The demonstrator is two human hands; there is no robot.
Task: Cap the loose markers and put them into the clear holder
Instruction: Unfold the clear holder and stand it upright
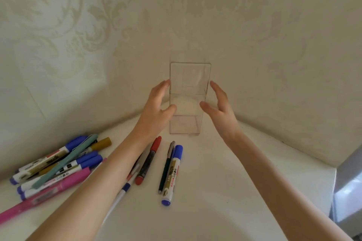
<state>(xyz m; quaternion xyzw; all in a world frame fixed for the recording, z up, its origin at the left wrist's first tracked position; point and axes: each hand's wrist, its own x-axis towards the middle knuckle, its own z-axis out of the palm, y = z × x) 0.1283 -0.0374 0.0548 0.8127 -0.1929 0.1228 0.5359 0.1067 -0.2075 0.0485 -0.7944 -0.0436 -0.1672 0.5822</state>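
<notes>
A tall clear rectangular holder (188, 84) stands upright and empty in the corner where the white table meets the wall. My left hand (158, 103) is at its left side and my right hand (219, 105) at its right side, both with straight fingers close to or just touching the walls. In front of the holder lie a red-capped marker (148, 159), a dark slim pen (166, 166) and a blue-capped white marker (173, 172). A pile of several markers (58, 164) lies at the left, with blue caps, a pink one, a teal pen and a mustard one.
The patterned wall (98, 25) closes off the back and both sides of the corner. A grey shiny object (348, 182) sits past the table's right edge. Another white marker with a blue band (125, 187) lies partly under my left forearm.
</notes>
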